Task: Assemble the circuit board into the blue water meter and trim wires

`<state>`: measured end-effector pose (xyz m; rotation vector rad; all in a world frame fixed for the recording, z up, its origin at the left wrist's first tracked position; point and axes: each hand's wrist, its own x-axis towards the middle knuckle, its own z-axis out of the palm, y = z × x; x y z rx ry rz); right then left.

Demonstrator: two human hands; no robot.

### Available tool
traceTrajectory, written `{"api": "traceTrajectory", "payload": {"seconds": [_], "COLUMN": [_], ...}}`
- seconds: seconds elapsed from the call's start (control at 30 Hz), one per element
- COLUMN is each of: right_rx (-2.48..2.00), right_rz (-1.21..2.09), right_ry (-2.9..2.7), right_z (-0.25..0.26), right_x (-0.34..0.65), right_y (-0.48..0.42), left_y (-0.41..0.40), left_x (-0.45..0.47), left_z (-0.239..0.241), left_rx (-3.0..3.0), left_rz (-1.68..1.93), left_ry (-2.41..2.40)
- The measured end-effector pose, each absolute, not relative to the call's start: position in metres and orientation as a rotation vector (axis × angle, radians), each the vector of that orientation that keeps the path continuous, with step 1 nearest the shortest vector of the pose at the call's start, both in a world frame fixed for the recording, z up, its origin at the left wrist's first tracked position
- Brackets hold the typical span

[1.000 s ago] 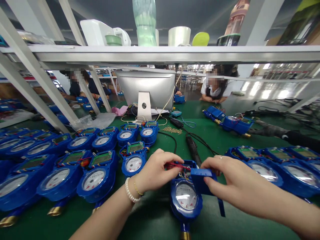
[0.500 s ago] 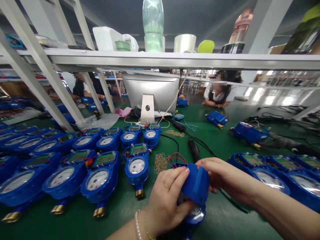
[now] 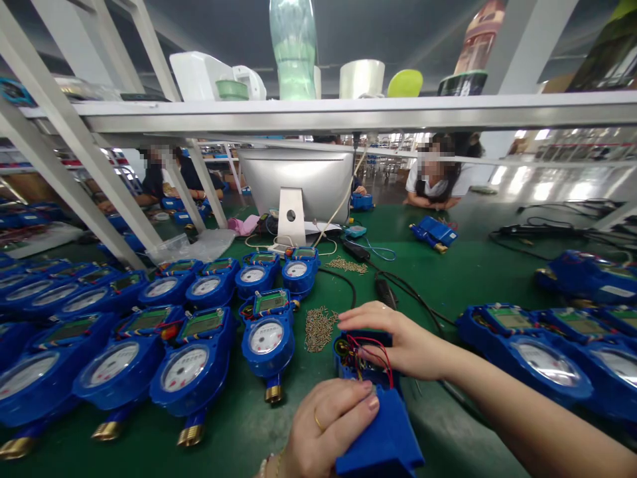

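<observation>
In front of me a blue water meter (image 3: 342, 364) has its electronics compartment uncovered, with red wires (image 3: 382, 355) and other wiring showing inside. My left hand (image 3: 331, 425) is closed on a blue plastic cover (image 3: 383, 431) at the near side of this compartment; the meter's dial is hidden under it. My right hand (image 3: 398, 338) reaches over the compartment from the right. Its fingers lie along the far edge while the thumb is inside by the red wires, gripping the housing. Just left stands another water meter (image 3: 269, 338), its dial and green display board facing up.
Rows of blue meters (image 3: 179, 365) fill the left, and more meters (image 3: 542, 362) stand at right. Loose screws (image 3: 320, 330) lie beyond my hands. A black-handled tool (image 3: 385, 292) with a cable, a monitor (image 3: 298, 186) and a shelf (image 3: 318, 118) are behind. People sit across the table.
The cover has swung down toward me in my left hand, exposing the wiring. My right hand has moved left over the compartment. A meter at the right has shifted farther right.
</observation>
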<state>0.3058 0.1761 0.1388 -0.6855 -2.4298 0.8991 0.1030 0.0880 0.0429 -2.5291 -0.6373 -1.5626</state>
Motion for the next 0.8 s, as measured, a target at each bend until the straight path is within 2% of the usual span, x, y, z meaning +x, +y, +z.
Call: {"api": "traceTrajectory", "payload": {"seconds": [0.13,0.23,0.3,0.57,0.8], "right_rx": [-0.477,-0.522,-0.604,-0.762,-0.856], "right_rz": [1.159,1.535,1.665,1.78,1.646], "right_ry": [-2.498,-2.334,-2.17,-1.739,-1.655], "right_z": [0.156,0.159,0.152,0.126,0.119], "right_x": [0.3,0.303,0.303,0.292,0.294], "right_y": [0.181,0.185,0.189,0.196,0.192], "left_y": [0.09,0.092,0.094,0.098,0.097], "left_x": [0.099,0.098,0.098,0.1,0.103], "left_z": [0.037,0.038,0.041,0.064,0.053], "left_rx": [-2.555,-2.635,-2.703,-2.841,-2.608], "left_rz": [-1.544,-1.548,-1.551,-1.546,-1.543], "left_ry": [-0.646,-0.591,-0.544,-0.561,-0.575]}}
